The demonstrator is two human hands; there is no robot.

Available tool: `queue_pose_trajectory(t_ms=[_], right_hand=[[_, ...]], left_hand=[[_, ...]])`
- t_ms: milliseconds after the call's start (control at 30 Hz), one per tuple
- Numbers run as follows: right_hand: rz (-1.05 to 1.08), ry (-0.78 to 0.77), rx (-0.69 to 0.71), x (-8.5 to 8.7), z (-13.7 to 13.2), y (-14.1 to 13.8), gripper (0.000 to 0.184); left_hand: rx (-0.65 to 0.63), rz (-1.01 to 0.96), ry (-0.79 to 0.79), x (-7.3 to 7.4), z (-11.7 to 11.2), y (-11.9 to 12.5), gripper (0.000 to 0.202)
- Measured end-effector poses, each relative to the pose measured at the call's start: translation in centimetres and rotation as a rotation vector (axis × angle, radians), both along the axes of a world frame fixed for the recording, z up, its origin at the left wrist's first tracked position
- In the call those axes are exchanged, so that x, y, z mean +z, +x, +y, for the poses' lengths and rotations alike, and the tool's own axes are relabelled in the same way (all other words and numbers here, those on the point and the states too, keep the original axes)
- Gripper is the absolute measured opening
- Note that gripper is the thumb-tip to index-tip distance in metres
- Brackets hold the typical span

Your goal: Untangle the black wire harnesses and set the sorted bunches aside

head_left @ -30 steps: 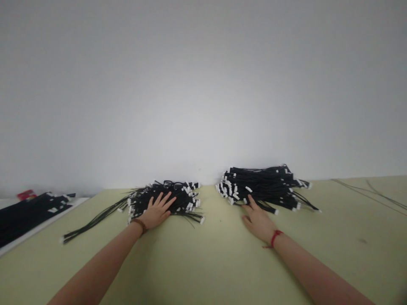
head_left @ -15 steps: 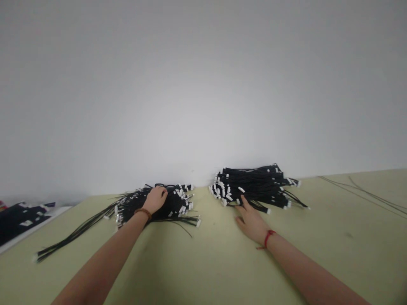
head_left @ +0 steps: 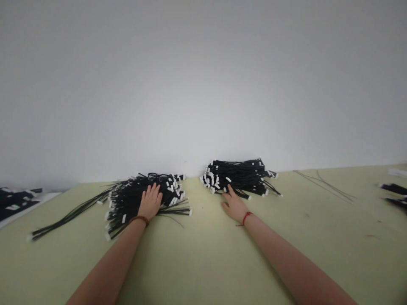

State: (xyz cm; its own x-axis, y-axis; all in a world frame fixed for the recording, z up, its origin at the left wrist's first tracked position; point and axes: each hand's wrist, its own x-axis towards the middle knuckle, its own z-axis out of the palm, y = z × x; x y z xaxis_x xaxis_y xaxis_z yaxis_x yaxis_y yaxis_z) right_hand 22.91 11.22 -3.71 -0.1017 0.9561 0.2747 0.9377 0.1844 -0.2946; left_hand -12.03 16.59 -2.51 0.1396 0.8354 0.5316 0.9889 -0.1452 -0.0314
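- Black wire bundles (head_left: 15,200) lie on a white board (head_left: 46,196) at the far left edge of the frame.
- Left of centre, a heap of black leads with white connectors (head_left: 127,207) sits on the pale green table (head_left: 305,254), loose strands trailing toward lower left.
- The left hand (head_left: 150,202) presses flat on that heap, fingers spread, pinching nothing; a brown bead bracelet (head_left: 139,219) circles the wrist.
- Black-framed glasses (head_left: 158,176) rest on the heap's far side.
- Right of centre, the right hand (head_left: 233,205), fingers loosely apart and not gripping, touches the near edge of a second, neater heap of black leads (head_left: 238,176); a red string (head_left: 245,218) circles the wrist.
- Thin dark wires (head_left: 324,184) lie further right, and more black leads (head_left: 394,191) show at the right edge.
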Motion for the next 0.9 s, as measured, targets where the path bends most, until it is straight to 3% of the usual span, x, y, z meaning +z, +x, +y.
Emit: queue_pose_trajectory(t_ms=[133,267,400,500,633,733,900], right_hand=[[-0.005,-0.012,0.001,0.0,-0.2,-0.1,0.036],[-0.005,-0.006,-0.007,-0.2,-0.5,-0.2,0.034],[-0.002,0.016,-0.015,-0.2,-1.0,-0.3,0.034],[-0.002,0.026,-0.015,-0.2,-1.3,-0.2,0.032],[-0.003,0.029,-0.018,-0.3,-1.3,-0.2,0.031],[-0.007,0.027,-0.008,-0.5,-1.1,-0.1,0.031],[-0.018,0.031,0.018,-0.6,-1.0,0.0,0.031]], left_hand=[[-0.029,0.042,-0.010,0.4,-2.8,-0.1,0.049],[-0.036,0.100,0.015,2.1,-5.1,0.9,0.050],[-0.137,0.181,-0.041,3.5,-7.3,2.5,0.040],[-0.213,0.236,-0.118,3.4,-9.0,2.7,0.030],[-0.195,0.268,-0.185,2.7,-10.6,0.6,0.040],[-0.187,0.272,-0.230,2.5,-11.3,-1.0,0.034],[-0.220,0.231,-0.219,2.4,-12.7,-1.3,0.030]])
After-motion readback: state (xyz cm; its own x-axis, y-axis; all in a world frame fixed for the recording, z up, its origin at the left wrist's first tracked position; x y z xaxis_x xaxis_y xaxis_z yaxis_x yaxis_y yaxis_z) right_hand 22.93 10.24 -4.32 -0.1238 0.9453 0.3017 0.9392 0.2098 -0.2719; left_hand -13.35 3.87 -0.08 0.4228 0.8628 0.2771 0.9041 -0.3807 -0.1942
